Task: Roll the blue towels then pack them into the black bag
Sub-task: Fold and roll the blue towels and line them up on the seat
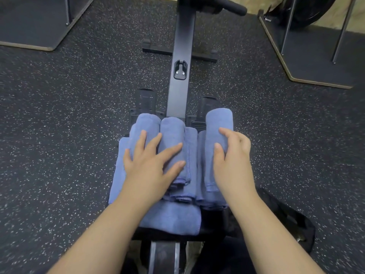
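Several blue towels [173, 147] rolled and packed side by side on the rowing machine seat [211, 228], none yet in the black bag [292, 218] low to the right of both grips. Left grip [150, 167] spread flat, fingers straight, pressing down on the middle rolls directly beneath the palm, holding nothing; right grip [233, 155] curled round the outermost roll [219, 119], thumb on its inner side, roll jutting forward past the fingertips. Likely trouble: loose hems at the near ends unwinding once pressure lifts, or neighbouring rolls tumbling off the narrow seat onto the floor [59, 135] when the right-hand roll gets pulled away.
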Demonstrator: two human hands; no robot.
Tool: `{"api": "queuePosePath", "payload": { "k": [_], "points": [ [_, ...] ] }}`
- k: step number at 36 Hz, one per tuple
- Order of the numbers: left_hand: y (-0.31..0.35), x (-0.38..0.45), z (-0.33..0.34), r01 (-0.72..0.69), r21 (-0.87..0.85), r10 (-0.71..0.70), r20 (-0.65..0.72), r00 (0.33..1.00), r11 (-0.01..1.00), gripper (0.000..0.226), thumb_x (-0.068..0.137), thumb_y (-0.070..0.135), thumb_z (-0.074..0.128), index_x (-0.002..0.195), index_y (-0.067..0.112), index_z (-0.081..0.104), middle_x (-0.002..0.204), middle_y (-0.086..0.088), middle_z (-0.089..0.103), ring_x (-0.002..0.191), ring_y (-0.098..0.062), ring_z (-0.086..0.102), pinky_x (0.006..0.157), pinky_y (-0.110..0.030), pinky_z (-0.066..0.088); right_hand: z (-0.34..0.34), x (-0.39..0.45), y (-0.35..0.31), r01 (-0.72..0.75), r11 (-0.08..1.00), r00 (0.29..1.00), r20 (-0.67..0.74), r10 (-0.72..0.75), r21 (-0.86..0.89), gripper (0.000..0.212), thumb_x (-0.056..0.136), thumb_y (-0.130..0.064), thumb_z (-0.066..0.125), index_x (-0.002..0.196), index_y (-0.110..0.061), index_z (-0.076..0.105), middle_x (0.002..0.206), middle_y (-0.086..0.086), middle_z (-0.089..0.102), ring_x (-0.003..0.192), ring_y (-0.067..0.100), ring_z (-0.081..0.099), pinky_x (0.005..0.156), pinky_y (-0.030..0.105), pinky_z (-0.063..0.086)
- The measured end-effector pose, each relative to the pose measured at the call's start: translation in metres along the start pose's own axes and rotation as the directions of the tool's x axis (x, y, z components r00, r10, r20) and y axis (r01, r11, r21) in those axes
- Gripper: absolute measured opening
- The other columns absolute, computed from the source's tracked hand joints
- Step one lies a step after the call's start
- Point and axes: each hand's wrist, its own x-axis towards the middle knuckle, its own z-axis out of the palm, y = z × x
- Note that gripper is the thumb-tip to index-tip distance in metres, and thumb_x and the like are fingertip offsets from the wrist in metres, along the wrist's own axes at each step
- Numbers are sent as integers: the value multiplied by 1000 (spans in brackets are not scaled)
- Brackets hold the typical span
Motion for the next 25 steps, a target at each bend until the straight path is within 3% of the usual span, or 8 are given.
{"api": "queuePosePath", "payload": {
  "k": [5, 8, 11, 19, 22, 25],
  "points": [
    [1, 0, -1, 8, 52, -9, 35, 999, 999, 46, 89, 69, 38, 133, 59, 37, 158, 11, 17, 145, -11, -13, 116, -51, 5, 12, 3, -6, -22, 998, 998, 59, 26, -62, 39, 99, -21, 43, 138, -24, 40, 145, 2, 23, 109, 27, 53, 90, 34, 40],
    [0, 0, 1, 3, 55, -4, 23, 1000, 998, 64, 74, 79, 19, 133, 61, 37, 158, 11, 19, 145, -11, -12, 115, -51, 7, 17, 2, -8, -2, 997, 997, 77, 8, -80, 40, 99, -22, 45, 138, -24, 41, 145, 4, 24, 114, 29, 51, 93, 37, 41],
    [0, 0, 1, 7, 60, -8, 12, 1000, 998, 75, 65, 79, 10, 132, 62, 37, 158, 12, 19, 145, -11, -12, 115, -50, 7, 21, 0, -10, 20, 997, 992, 124, -11, -70, 40, 99, -22, 44, 139, -24, 40, 147, 4, 22, 118, 26, 49, 89, 31, 38],
    [1, 1, 5, 11, 88, -11, -9, 1000, 996, 73, 68, 77, 8, 133, 61, 36, 158, 11, 19, 146, -13, -10, 114, -52, 4, 33, -2, -8, -5, 1000, 989, 145, 3, 16, 43, 102, -19, 39, 144, -16, 32, 145, 7, 33, 130, 19, 35, 86, 11, 20],
    [1, 0, 7, 4, 82, -2, -21, 1000, 997, 71, 72, 73, 6, 134, 59, 37, 158, 9, 19, 146, -14, -9, 113, -52, 2, 36, 0, -5, 36, 997, 993, 118, -28, -64, 45, 102, -17, 36, 146, -11, 29, 151, 4, 32, 143, 22, 17, 110, 22, 11],
    [1, 0, 8, -2, 86, 4, -29, 1000, 996, 69, 76, 71, 3, 135, 58, 36, 159, 8, 19, 146, -15, -9, 113, -53, 3, 39, 3, 1, -55, 995, 985, 161, 68, -84, 50, 103, -23, 29, 151, -15, 16, 157, 2, 19, 147, 21, 5, 117, 40, 9]
  ]
}}
